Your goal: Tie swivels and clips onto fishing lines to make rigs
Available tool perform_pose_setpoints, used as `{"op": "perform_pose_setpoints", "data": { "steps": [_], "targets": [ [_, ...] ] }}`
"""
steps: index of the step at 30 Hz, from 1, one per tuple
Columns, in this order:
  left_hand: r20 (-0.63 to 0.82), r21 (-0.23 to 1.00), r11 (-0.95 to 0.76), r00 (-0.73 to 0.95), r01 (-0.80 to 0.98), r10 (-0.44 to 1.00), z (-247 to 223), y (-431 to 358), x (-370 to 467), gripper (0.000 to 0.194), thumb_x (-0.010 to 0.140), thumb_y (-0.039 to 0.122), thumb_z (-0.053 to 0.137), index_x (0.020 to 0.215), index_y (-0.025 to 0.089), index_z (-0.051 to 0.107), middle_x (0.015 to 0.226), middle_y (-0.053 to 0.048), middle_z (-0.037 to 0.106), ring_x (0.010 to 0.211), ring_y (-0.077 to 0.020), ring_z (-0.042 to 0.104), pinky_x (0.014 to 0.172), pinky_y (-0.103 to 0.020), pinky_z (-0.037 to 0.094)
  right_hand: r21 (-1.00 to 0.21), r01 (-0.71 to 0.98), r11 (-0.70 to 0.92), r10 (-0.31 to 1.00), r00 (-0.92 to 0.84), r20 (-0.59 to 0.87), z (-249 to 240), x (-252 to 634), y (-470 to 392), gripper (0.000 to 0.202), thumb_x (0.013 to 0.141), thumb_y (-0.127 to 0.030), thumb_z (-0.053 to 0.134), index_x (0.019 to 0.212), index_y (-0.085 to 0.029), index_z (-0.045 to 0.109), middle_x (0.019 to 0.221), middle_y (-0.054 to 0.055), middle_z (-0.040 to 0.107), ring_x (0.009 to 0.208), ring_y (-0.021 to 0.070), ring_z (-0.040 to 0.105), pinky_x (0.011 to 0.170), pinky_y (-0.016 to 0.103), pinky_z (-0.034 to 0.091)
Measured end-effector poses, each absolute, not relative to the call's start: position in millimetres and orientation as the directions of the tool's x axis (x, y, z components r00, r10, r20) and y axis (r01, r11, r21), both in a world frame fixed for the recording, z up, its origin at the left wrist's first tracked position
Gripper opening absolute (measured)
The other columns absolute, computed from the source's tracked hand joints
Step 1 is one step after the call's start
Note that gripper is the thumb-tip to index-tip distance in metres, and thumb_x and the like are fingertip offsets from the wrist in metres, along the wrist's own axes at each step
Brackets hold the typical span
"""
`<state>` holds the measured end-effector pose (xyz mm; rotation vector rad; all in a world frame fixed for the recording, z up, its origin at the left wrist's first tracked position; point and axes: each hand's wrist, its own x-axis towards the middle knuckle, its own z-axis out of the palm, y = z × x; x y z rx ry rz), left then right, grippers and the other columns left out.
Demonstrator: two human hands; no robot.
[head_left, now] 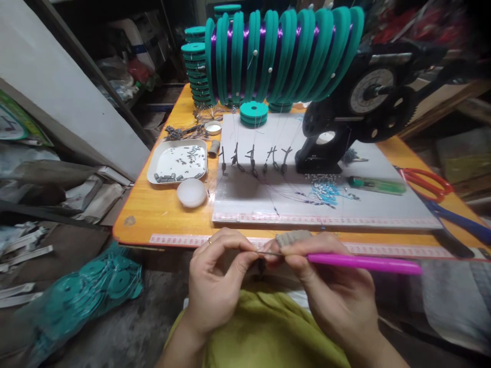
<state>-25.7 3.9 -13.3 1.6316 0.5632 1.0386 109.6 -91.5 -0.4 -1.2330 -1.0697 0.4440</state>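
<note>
My right hand (337, 291) grips a thin metal tool with a long magenta handle (364, 262), its dark shaft pointing left. A beige wrap covers one of that hand's fingers. My left hand (218, 281) meets it at the tip, thumb and forefinger pinched together. Whatever lies in that pinch is too small to make out. Both hands are held in front of the table's near edge, above my olive-green clothing (272, 327). Beyond them a grey board (245, 202) carries thin lines with small dark weights and forked dark pieces (253, 158).
Teal foam spools (268, 56) sit on a black winding machine (320, 158). At left are a white tray (153, 171) of small grey pieces and a round white dish (192, 193). Right lie a green cutter (378, 185), red-handled scissors (429, 184) and a blue-handled tool (464, 221).
</note>
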Motion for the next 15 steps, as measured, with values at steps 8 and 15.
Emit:
{"op": "perform_pose_setpoints", "data": {
  "steps": [8,15],
  "targets": [
    [0.245,0.959,-0.149,0.446,-0.240,0.861,-18,8,-28,0.009,0.083,0.014,0.073,0.082,0.023,0.073,0.079,0.001,0.068,0.077,-0.0116,0.065,0.072,-0.019,0.053,-0.823,0.461,0.333,0.723,0.435,0.536,36,131,-72,0.014,0.094,-0.011,0.063,0.100,-0.021,0.069,0.089,0.000,0.068,0.081,0.0124,0.066,0.075,0.024,0.054],
    [0.374,0.924,-0.374,0.379,-0.077,0.847,-24,4,-28,0.015,0.080,0.008,0.071,0.082,0.023,0.075,0.080,0.001,0.073,0.076,-0.0135,0.067,0.073,-0.023,0.055,-0.464,0.628,0.625,0.779,-0.474,0.410,76,114,32,0.015,0.096,-0.007,0.056,0.106,-0.012,0.065,0.103,0.008,0.067,0.096,0.0172,0.062,0.081,0.028,0.050]
  ]
}}
